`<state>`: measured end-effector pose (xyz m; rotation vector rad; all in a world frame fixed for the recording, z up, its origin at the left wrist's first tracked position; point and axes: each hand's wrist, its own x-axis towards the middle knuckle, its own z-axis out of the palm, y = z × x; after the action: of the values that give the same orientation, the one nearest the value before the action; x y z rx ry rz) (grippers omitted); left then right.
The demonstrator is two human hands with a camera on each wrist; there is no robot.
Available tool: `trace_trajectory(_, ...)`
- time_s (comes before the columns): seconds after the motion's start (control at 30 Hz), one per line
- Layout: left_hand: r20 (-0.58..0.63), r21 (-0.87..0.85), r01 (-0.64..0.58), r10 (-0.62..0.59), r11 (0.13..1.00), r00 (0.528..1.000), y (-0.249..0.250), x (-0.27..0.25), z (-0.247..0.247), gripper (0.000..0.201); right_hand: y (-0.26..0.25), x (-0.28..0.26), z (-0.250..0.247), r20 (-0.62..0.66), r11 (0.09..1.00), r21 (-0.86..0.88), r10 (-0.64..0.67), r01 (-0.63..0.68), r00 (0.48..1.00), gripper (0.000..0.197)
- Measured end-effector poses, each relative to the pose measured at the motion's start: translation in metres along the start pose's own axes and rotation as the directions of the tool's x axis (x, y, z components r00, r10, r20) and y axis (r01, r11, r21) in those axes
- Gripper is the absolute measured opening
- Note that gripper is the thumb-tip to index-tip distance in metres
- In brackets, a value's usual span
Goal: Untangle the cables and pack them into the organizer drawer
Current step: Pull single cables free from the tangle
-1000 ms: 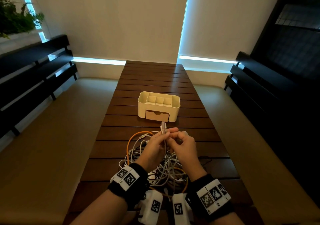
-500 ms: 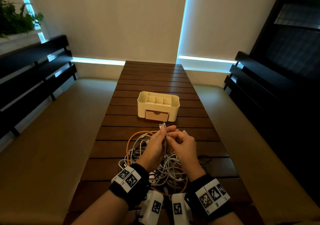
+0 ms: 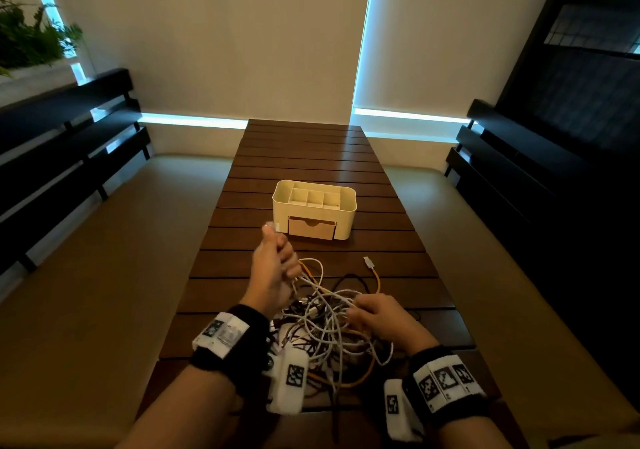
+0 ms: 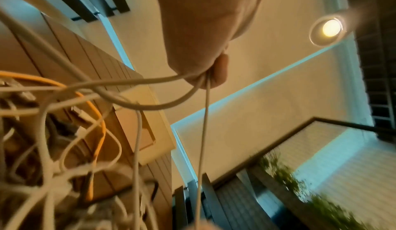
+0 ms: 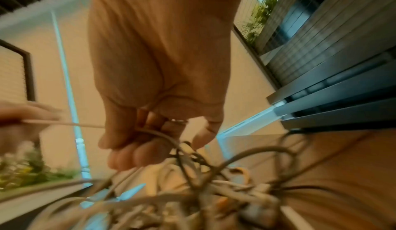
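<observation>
Parted from their shared pinch, the left hand [image 3: 273, 268] had lifted a white cable [image 4: 202, 132] clenched in its fist up-left, its run slanting down-right to the tangle [image 3: 332, 320], where the nearer right hand [image 3: 375, 313] curled round strands.

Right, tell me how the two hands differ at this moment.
The left hand is raised above the tangle of cables, while the right hand sits low against it. The left hand grips a white cable in a fist, its end poking out by the thumb; the right hand has its fingers hooked into darker strands of the tangle. Both wear wrist cameras with printed markers.
</observation>
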<state>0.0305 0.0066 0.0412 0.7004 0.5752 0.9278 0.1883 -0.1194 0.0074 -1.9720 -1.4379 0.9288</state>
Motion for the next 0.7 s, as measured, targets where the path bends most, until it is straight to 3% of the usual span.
trace_trajectory(0.07, 0.048, 0.152, -0.018, 0.011, 0.988, 0.999, 0.008, 0.002, -0.007, 0.044, 0.010, -0.002, -0.006, -0.055, 0.999, -0.015, 0.043, -0.044, 0.998, 0.027)
trace_trajectory(0.1, 0.085, 0.329, -0.047, 0.020, 0.943, 0.996, 0.006, 0.001, -0.009, 0.042, 0.010, -0.001, -0.007, -0.111, 0.999, -0.024, 0.027, -0.030, 0.993, 0.028)
trace_trajectory(0.17, 0.198, 0.664, -0.170, 0.048, 0.728, 0.979, -0.007, -0.002, -0.010, 0.031, 0.003, 0.002, -0.007, -0.207, 0.999, -0.031, -0.046, 0.041, 0.977, 0.028)
trace_trajectory(0.2, 0.252, 0.731, -0.212, 0.032, 0.649, 0.967, -0.014, -0.004, -0.010, 0.018, -0.004, 0.004, -0.006, -0.230, 0.995, -0.046, -0.097, 0.089, 0.968, 0.025)
trace_trajectory(0.23, 0.290, 0.760, -0.219, -0.017, 0.611, 0.957, -0.018, -0.007, -0.009, 0.011, -0.012, 0.005, -0.005, -0.239, 0.989, -0.058, -0.146, 0.136, 0.960, 0.021)
trace_trajectory(0.3, 0.358, 0.779, -0.205, -0.152, 0.593, 0.921, -0.027, -0.011, -0.007, 0.023, -0.023, 0.007, -0.004, -0.242, 0.977, -0.061, -0.211, 0.202, 0.947, 0.016)
trace_trajectory(0.33, 0.372, 0.794, -0.212, -0.179, 0.570, 0.911, -0.029, -0.013, -0.006, 0.017, -0.026, 0.008, -0.004, -0.257, 0.974, -0.066, -0.227, 0.217, 0.939, 0.016)
trace_trajectory(0.37, 0.386, 0.809, -0.241, -0.176, 0.536, 0.905, -0.028, -0.016, -0.001, 0.006, -0.029, 0.008, -0.005, -0.282, 0.973, -0.058, -0.232, 0.225, 0.931, 0.017)
trace_trajectory(0.43, 0.389, 0.831, -0.293, -0.116, 0.473, 0.914, -0.023, -0.019, 0.007, 0.020, -0.033, 0.007, -0.006, -0.318, 0.970, 0.019, -0.224, 0.243, 0.921, 0.018)
trace_trajectory(0.57, 0.362, 0.802, -0.287, -0.045, 0.524, 0.931, -0.014, -0.017, 0.006, 0.034, -0.034, 0.005, -0.001, -0.322, 0.948, 0.151, -0.221, 0.281, 0.920, 0.021)
trace_trajectory(0.7, 0.211, 0.640, -0.252, 0.149, 0.726, 0.966, -0.011, -0.018, 0.001, 0.032, -0.015, 0.010, 0.001, -0.193, 0.978, 0.147, -0.119, 0.149, 0.974, 0.011)
